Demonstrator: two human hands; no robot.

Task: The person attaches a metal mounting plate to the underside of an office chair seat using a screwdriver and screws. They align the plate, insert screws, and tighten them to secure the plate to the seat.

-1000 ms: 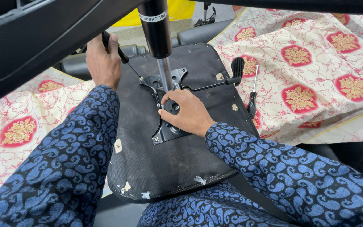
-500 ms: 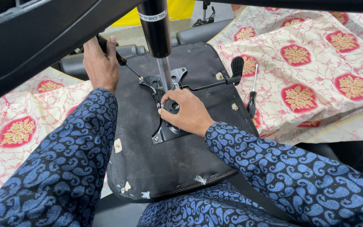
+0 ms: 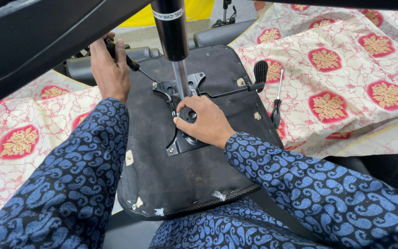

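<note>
Left hand point(image 3: 109, 69) grip closed around black screwdriver handle point(image 3: 119, 54), shaft tip at a screw on the metal mechanism plate point(image 3: 183, 138). Right hand point(image 3: 206, 123) rests on the plate, fingers curled at the gas cylinder point(image 3: 176, 41) base, bracing it on the upturned black seat base point(image 3: 194, 180). A second screwdriver point(image 3: 276, 108) lies on patterned cloth point(image 3: 346, 78).

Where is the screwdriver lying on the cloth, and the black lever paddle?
spare screwdriver point(image 3: 276, 114), head view, on its black handle.
lever paddle point(image 3: 260, 74), head view, on the flat black paddle.
</note>
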